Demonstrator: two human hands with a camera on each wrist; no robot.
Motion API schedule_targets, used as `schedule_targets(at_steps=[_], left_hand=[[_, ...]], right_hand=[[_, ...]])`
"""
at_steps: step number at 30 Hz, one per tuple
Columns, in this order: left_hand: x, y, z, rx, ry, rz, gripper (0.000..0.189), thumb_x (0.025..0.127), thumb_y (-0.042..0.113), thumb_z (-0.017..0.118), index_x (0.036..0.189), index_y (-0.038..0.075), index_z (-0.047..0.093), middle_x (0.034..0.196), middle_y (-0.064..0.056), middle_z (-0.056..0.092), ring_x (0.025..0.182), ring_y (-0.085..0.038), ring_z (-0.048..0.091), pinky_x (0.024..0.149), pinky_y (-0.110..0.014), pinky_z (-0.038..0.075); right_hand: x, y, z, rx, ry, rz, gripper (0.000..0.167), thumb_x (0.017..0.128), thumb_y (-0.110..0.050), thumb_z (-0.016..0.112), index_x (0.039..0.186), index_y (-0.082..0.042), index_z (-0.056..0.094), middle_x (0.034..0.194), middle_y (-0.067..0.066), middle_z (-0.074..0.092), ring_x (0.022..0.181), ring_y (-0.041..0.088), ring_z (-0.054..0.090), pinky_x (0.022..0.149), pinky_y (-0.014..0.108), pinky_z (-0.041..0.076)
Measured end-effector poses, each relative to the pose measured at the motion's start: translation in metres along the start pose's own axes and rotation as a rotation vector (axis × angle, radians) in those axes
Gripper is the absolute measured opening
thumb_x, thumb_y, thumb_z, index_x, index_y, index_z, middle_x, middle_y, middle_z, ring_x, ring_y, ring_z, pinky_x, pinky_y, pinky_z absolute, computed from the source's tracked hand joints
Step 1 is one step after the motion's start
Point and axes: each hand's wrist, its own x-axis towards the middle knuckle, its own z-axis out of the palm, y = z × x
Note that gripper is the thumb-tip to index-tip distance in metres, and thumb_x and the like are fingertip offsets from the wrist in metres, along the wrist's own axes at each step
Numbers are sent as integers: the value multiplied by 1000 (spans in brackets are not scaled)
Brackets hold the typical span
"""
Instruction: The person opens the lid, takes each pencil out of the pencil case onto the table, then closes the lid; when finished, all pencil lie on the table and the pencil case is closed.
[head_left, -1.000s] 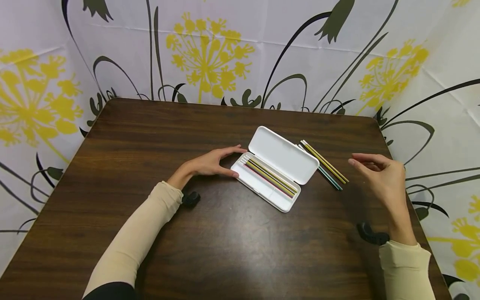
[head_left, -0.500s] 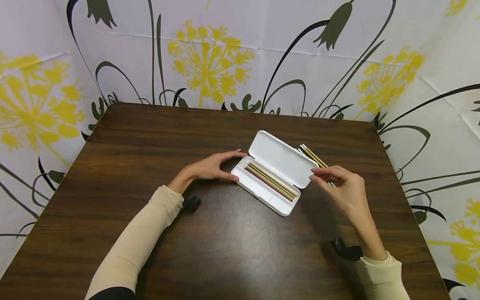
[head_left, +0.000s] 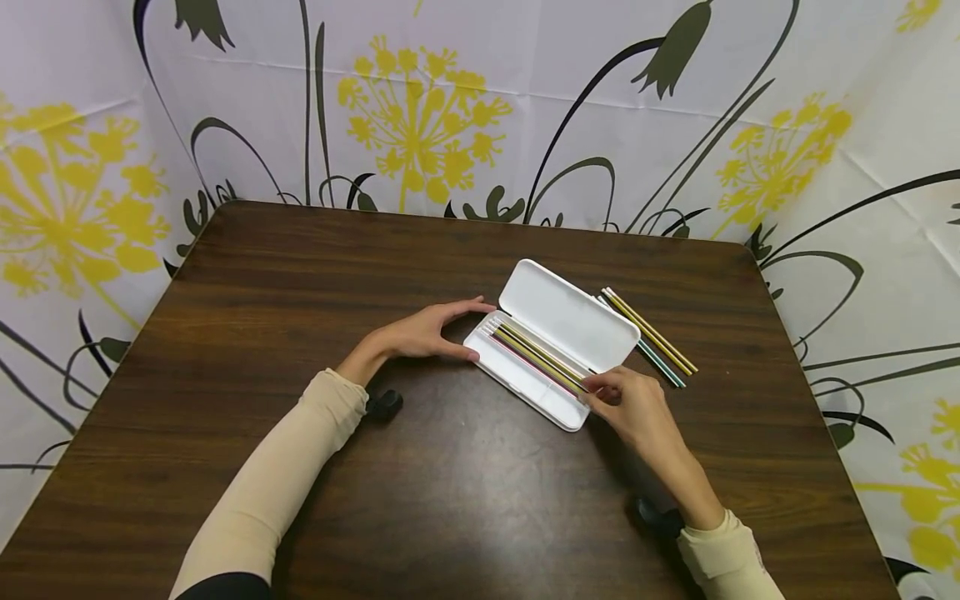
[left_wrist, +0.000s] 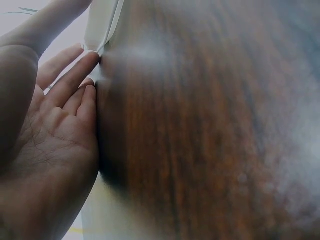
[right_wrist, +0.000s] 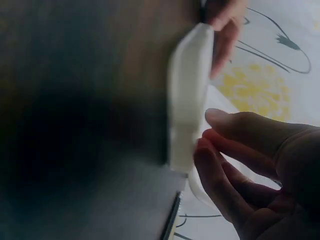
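Observation:
An open white pencil case (head_left: 525, 386) lies slantwise on the table, its lid (head_left: 567, 315) folded back. Several gold, dark and red pencils (head_left: 534, 353) lie side by side in it, white ends to the left. My left hand (head_left: 416, 332) touches the case's left end, thumb at the near corner and forefinger toward the far one, fingers fairly straight. Over the right end of the case is my right hand (head_left: 636, 408), fingertips at the pencils' ends. In the right wrist view, the case's side wall (right_wrist: 189, 100) hides the pencils, and thumb and fingers (right_wrist: 215, 172) show a gap.
To the right of the lid, partly behind it, gold pencils (head_left: 652, 332) and green pencils (head_left: 662, 367) lie on the brown table (head_left: 337, 258). A flower-print curtain (head_left: 480, 117) hangs behind the table. Each wrist wears a black camera mount (head_left: 384, 406).
My right hand has moved left from beyond the loose pencils, past the lid's corner, to the right end of the case. My left hand has stayed at the left end.

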Motion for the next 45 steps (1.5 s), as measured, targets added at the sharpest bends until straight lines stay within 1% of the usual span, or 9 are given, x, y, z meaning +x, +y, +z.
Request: schedule_targets(at_steps=[6, 13, 18, 22, 25, 28, 36, 39, 45], left_hand=[[1, -2, -2, 14, -2, -5, 80, 81, 37, 82, 150, 26, 41, 160, -6, 22, 144, -13, 20, 113, -42, 20], [0, -1, -5, 27, 5, -19, 81, 80, 39, 82, 149, 28, 41, 160, -6, 22, 144, -12, 20, 114, -41, 20], [0, 2, -5, 26, 5, -25, 80, 81, 37, 82, 149, 28, 41, 161, -5, 22, 144, -10, 20, 114, -40, 20], [1, 2, -3, 16, 5, -13, 80, 82, 32, 82, 150, 24, 41, 160, -7, 22, 145, -15, 20, 113, -44, 20], [2, 0, 0, -3, 11, 1, 79, 82, 25, 82, 150, 18, 41, 160, -12, 22, 146, -22, 19, 113, -48, 18], [2, 0, 1, -11, 12, 0, 79, 82, 23, 82, 150, 16, 41, 160, -13, 22, 146, -23, 19, 114, -49, 17], [-1, 1, 0, 25, -1, -34, 81, 81, 38, 82, 150, 27, 41, 160, -4, 23, 144, -13, 19, 114, -43, 19], [0, 1, 0, 16, -3, -31, 81, 81, 39, 82, 150, 27, 41, 161, -4, 22, 144, -13, 20, 114, -43, 19], [0, 3, 0, 4, -1, -26, 80, 81, 36, 82, 149, 28, 42, 161, -6, 22, 144, -13, 20, 114, -43, 19]], right_hand=[[2, -3, 8, -124, -30, 7, 11, 80, -11, 82, 89, -7, 78, 77, 0, 66, 67, 16, 60, 63, 38, 45], [7, -7, 10, -228, -45, -43, 10, 80, -5, 81, 90, -4, 77, 79, 4, 68, 74, 23, 59, 66, 41, 48], [9, -8, 11, -256, -22, -71, 8, 77, 0, 80, 84, -4, 77, 72, 3, 65, 69, 22, 59, 64, 41, 49], [7, -3, 12, -242, 18, -91, 9, 75, 2, 77, 79, -6, 77, 69, 1, 63, 66, 17, 58, 63, 39, 49], [4, 3, 12, -179, 53, -89, 9, 74, 1, 77, 79, -7, 77, 70, -1, 64, 64, 13, 59, 60, 36, 50], [2, 9, 7, -54, 78, -83, 11, 74, 1, 80, 81, -7, 77, 74, -3, 67, 63, 9, 62, 59, 31, 52], [3, 19, -8, 315, 89, -52, 16, 79, 4, 79, 90, -6, 78, 83, -1, 72, 68, 12, 67, 62, 20, 52], [4, 17, -17, 393, 123, -40, 17, 79, 5, 78, 92, -5, 78, 87, 5, 73, 70, 16, 67, 63, 19, 52], [6, -1, -46, 604, 224, 34, 14, 80, 12, 74, 94, 11, 73, 92, 25, 70, 71, 20, 66, 63, 20, 52]])
